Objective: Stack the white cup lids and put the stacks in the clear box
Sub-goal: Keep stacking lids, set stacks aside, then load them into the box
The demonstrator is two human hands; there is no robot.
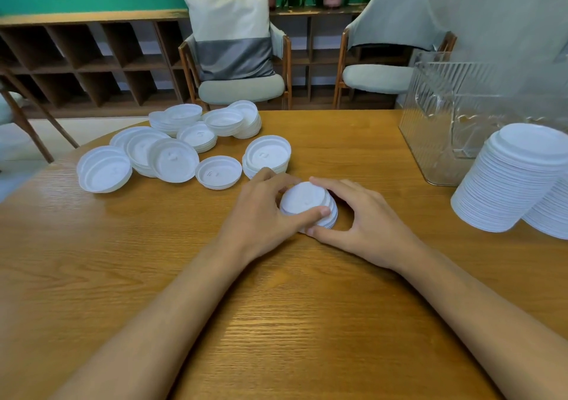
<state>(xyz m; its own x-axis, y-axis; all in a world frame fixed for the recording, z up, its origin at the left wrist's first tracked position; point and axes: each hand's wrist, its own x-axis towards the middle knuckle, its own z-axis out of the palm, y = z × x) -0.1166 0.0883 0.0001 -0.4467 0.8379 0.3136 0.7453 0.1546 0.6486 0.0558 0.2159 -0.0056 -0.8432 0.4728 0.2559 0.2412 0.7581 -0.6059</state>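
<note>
Right now the short stack of white lids sits at the centre of the wooden table, cupped between my left hand and right hand, fingers and thumbs curled round its rim. I should squeeze evenly so the rims nest square before lifting. Loose lids lie at ten o'clock; the clear box stands at two, the tall stacks at three.

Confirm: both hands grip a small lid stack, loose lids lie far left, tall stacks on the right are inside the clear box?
No. Head view: the tall stacks rest on the table outside the clear box, beside it. The rest holds.
</note>
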